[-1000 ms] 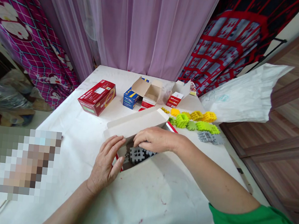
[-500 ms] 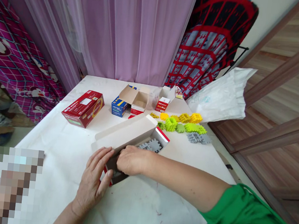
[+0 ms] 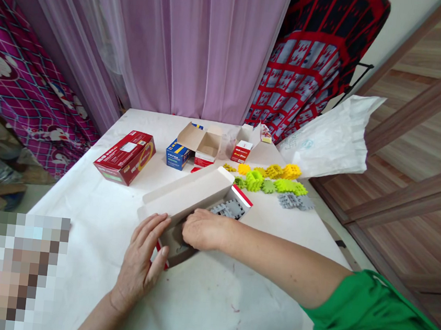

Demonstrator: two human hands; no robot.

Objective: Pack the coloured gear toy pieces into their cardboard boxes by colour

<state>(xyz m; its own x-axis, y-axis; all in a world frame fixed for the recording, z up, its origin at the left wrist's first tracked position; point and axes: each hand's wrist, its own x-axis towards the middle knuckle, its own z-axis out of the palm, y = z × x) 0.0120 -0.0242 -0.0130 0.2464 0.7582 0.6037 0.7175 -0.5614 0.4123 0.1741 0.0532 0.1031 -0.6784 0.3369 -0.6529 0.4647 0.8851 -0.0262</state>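
An opened long box [image 3: 187, 185] lies slantwise on the table, its lid flap raised toward the back. Gray toothed pieces [image 3: 231, 208] fill its right end. My left hand [image 3: 144, 251] rests on the box's left end, thumb apart from the fingers, with nothing in it. Reaching into the middle of the box, my right hand [image 3: 203, 230] has its fingers curled down; the fingertips and anything between them are hidden. Beyond the box's right end lie yellow pieces [image 3: 275, 171], green pieces [image 3: 255, 181] and more gray pieces [image 3: 293, 201] in rows.
A closed dark red box [image 3: 125, 157] stands at the back left of the white table [image 3: 93, 246]. Behind the long box are a blue box [image 3: 177, 155], an open red-and-white box [image 3: 207, 150] and a small red box [image 3: 241, 151]. A white bag [image 3: 327, 142] lies at the back right.
My right hand has shifted right inside the box, toward the gray pieces, uncovering more of the left part of the interior. My left hand stays on the box's left end.
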